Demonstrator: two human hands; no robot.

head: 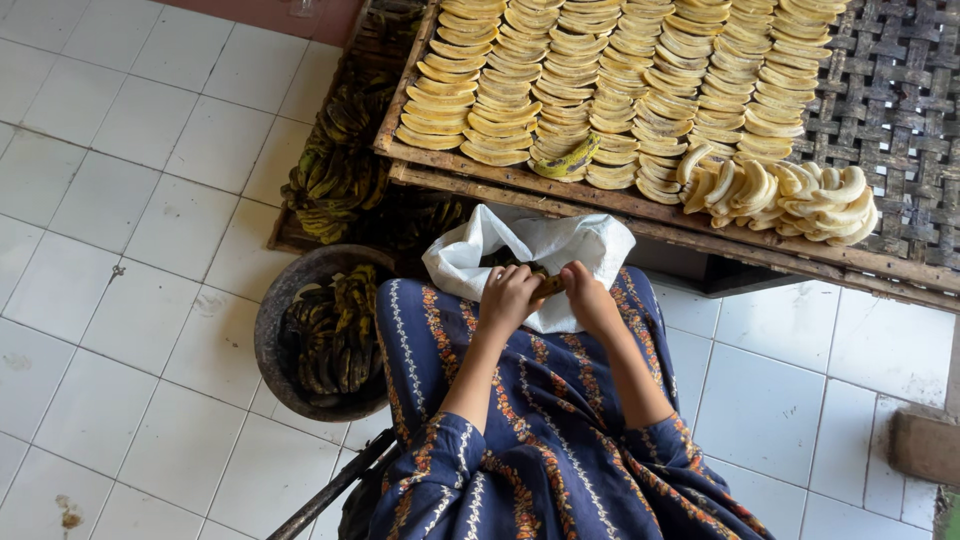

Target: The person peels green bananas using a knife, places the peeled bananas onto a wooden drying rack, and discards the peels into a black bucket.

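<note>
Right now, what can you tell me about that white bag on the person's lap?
The white bag looks like thin, crumpled plastic, its mouth open and slumped outward. It rests on the blue flowered dress over the knees, just below the wooden rack's edge. Something dark lies inside. The left hand and right hand meet over its opening, holding a dark banana.

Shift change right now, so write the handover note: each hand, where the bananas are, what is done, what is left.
Left hand and right hand: both closed on one dark banana, held between them over the white bag on the lap.
Done: peeled bananas lie in neat rows across the woven tray; a loose pile of peeled ones sits at its near edge, not yet in rows. One unpeeled banana lies among the rows.
Left: the round basin on the floor to the left holds unpeeled dark bananas; more bunches lie beyond it.
</note>
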